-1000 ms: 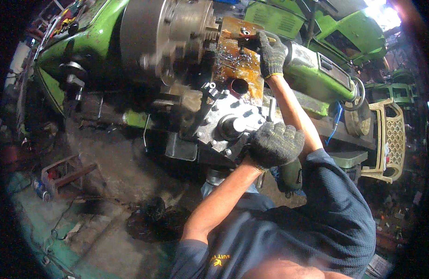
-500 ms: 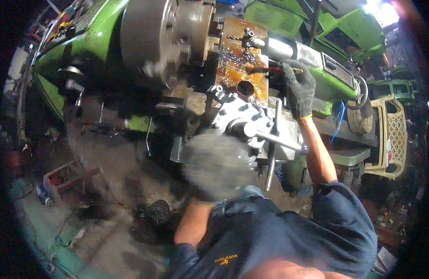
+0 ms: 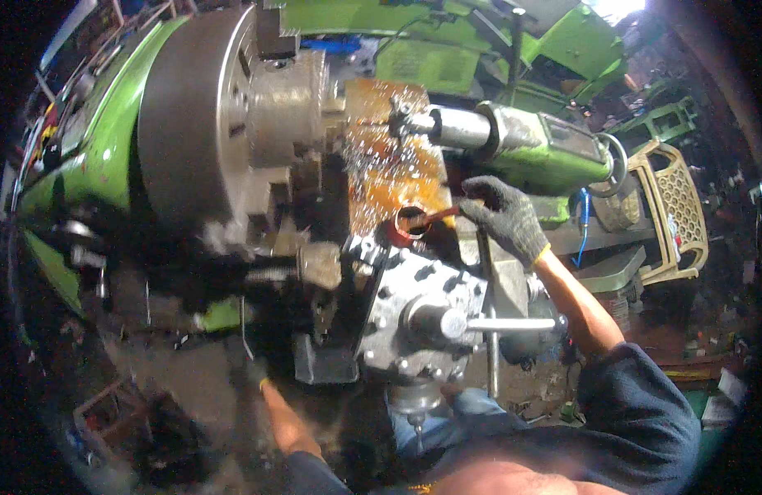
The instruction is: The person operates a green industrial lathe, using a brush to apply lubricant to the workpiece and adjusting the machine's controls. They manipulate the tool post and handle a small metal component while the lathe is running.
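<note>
My right hand (image 3: 503, 216), in a dark grey knitted glove, pinches the reddish handle of a brush (image 3: 443, 214). The brush's other end dips into a small round cup (image 3: 410, 234) near the front end of an oily brown plate (image 3: 368, 186). Metal chips are strewn over that plate. My left forearm (image 3: 280, 412) reaches forward at lower left, and its dark gloved hand (image 3: 252, 368) is by the lower end of a thin metal lever (image 3: 245, 326) on the lathe. The left fingers blend into the dark background, so their grip cannot be made out.
A large lathe chuck (image 3: 187, 124) fills the left, its lower jaw area blurred. The tailstock (image 3: 533, 148) lies at the right of the plate. Close to my body are the tool post (image 3: 389, 322) and its handle (image 3: 513, 324). A beige plastic chair (image 3: 674, 214) stands far right.
My right hand has brought the brush from the chips nearer to me and into the cup. My left hand has swung from beside the tool post down-left to the lever. The view has shifted.
</note>
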Motion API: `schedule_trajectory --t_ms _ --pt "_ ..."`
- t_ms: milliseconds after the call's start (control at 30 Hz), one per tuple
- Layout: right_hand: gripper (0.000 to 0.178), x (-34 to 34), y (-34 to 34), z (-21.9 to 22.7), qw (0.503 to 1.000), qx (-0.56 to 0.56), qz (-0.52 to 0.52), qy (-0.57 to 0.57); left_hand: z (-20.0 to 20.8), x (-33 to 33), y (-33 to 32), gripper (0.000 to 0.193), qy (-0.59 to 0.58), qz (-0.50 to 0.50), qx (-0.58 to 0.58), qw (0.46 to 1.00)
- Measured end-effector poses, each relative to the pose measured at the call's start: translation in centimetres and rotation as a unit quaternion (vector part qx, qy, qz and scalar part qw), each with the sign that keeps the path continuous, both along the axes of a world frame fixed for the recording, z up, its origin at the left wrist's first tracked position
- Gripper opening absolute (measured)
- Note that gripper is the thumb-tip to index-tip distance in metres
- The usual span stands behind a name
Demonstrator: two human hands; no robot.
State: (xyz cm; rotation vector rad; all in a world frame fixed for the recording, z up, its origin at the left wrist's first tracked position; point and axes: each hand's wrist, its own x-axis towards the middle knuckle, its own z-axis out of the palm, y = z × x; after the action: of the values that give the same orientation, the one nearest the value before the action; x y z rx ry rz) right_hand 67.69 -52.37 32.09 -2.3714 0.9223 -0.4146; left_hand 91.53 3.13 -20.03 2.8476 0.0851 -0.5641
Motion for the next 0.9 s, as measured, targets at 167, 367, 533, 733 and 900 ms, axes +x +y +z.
schedule_trajectory --t_ms 167,367,533,733,900 --pt "0.035 -4.5 -1.0 1.0 0.996 -0.022 -0.071 -0.057 -0.5 2.4 1.2 0.056 0.019 0.131 -0.201 0.971" --pt "0.025 -16.1 -2.0 0.2 0.967 -0.010 -0.248 -0.052 10.9 6.7 -4.6 0.035 0.085 0.183 -0.444 0.873" --pt "0.025 -25.8 -9.4 -6.9 0.914 0.115 -0.359 -0.149 14.6 7.3 -5.1 0.035 -0.011 -0.098 -0.147 0.984" --pt "0.028 -36.9 -21.4 -15.1 0.950 -0.106 -0.294 -0.009 14.8 5.0 2.5 0.049 -0.086 -0.182 0.084 0.976" --pt "0.024 -48.1 -36.6 -17.3 0.908 -0.224 -0.303 0.182 35.9 -8.6 -13.8 0.045 -0.319 -0.068 -0.294 0.899"
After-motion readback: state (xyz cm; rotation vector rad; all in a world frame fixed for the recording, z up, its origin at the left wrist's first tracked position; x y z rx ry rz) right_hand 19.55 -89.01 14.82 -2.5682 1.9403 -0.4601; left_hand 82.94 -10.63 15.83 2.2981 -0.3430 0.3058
